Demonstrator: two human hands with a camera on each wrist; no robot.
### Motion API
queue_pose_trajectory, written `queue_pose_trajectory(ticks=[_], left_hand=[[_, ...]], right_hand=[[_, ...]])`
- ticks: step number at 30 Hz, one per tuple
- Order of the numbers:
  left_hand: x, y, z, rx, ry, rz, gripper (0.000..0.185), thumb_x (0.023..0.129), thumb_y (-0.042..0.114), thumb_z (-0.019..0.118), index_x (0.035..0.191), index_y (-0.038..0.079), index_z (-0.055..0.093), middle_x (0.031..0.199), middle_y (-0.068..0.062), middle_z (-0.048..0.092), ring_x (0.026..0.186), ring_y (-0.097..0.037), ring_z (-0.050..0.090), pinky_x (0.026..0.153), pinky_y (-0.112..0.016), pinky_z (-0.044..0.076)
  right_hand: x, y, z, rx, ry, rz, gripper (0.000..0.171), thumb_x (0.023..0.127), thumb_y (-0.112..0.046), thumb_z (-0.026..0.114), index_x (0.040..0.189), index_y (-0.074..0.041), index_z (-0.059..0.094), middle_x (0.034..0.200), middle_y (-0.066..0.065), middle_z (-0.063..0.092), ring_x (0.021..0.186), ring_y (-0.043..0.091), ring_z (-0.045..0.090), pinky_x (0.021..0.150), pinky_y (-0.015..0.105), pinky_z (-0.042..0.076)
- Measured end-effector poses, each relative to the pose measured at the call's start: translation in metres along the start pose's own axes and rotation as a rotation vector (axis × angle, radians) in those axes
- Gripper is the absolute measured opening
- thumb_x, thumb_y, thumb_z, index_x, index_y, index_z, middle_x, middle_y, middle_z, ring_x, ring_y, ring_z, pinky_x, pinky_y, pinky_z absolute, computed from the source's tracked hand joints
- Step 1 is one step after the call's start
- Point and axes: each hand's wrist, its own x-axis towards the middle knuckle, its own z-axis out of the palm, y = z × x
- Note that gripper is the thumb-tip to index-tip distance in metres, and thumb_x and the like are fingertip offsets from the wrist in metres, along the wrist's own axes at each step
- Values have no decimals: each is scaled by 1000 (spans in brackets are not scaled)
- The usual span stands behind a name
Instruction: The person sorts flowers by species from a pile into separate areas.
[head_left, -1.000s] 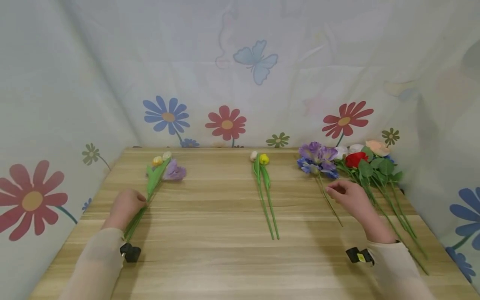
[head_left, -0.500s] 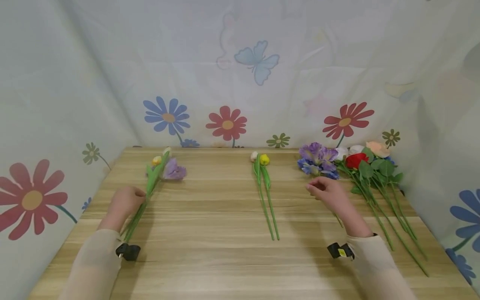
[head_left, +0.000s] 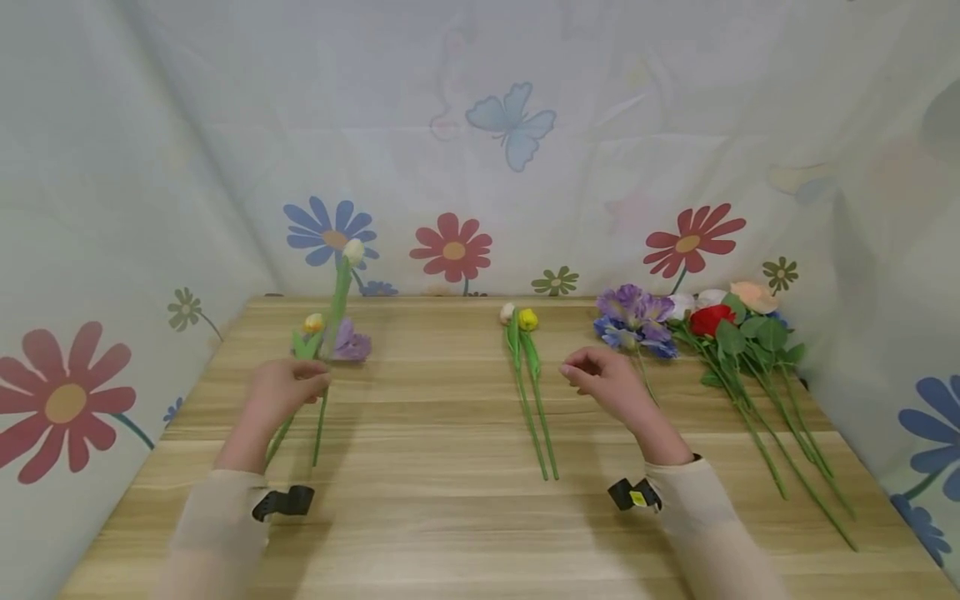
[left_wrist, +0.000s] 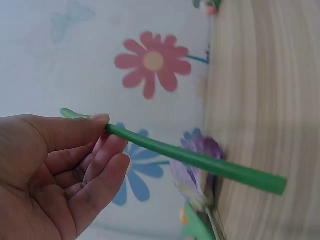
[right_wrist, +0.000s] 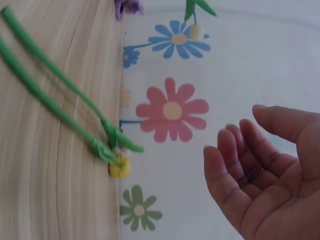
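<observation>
My left hand pinches the green stem of a white tulip between thumb and forefinger. The tulip is raised off the table, head up. Below it lie an orange-yellow tulip and a pale purple flower, their stems partly hidden by that hand. My right hand hovers over the table with fingers loosely curved and nothing in them, as its palm shows in the right wrist view. To its left lie a yellow tulip and a pale pinkish tulip, side by side.
At the back right of the wooden table lie purple-blue flowers, with a red rose, a peach rose and white blooms beside them. Their long stems point toward the front right. A flower-printed cloth hangs behind and along the sides.
My left hand has lifted the white tulip out of the left group and moved right. The right hand has moved left, away from the purple-blue flowers, toward the two middle tulips.
</observation>
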Motion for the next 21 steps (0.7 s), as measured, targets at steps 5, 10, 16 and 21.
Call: queue_pose_trajectory(ticks=[5, 10, 16, 21], left_hand=[[-1, 28, 13, -79, 5, 45, 41, 101, 23, 63, 126, -10, 66, 109, -27, 76, 87, -32, 78, 82, -47, 62], [0, 56, 31, -182, 11, 115, 36, 100, 17, 65, 124, -10, 67, 112, -29, 74, 87, -31, 78, 81, -43, 64], [3, 88, 56, -287, 5, 160, 32, 99, 14, 66, 122, -7, 69, 113, -28, 74, 89, -33, 77, 80, -41, 64], [4, 110, 75, -383, 20, 159, 29, 97, 15, 68, 120, -4, 71, 114, -25, 74, 89, -29, 78, 79, -37, 64]], right_hand=[[5, -9, 18, 75, -25, -4, 23, 102, -14, 62, 114, 6, 66, 101, 24, 69, 83, 11, 62, 80, 37, 62], [8, -24, 36, 114, -15, -11, 22, 100, -14, 65, 113, 4, 68, 103, 20, 72, 85, 15, 65, 81, 40, 61], [11, -42, 59, 183, -48, -14, 24, 98, -17, 69, 114, 1, 69, 104, 17, 73, 82, 9, 63, 78, 29, 57], [13, -53, 76, 200, -45, -26, 23, 96, -18, 71, 113, -2, 71, 104, 14, 74, 88, 12, 66, 78, 25, 54]])
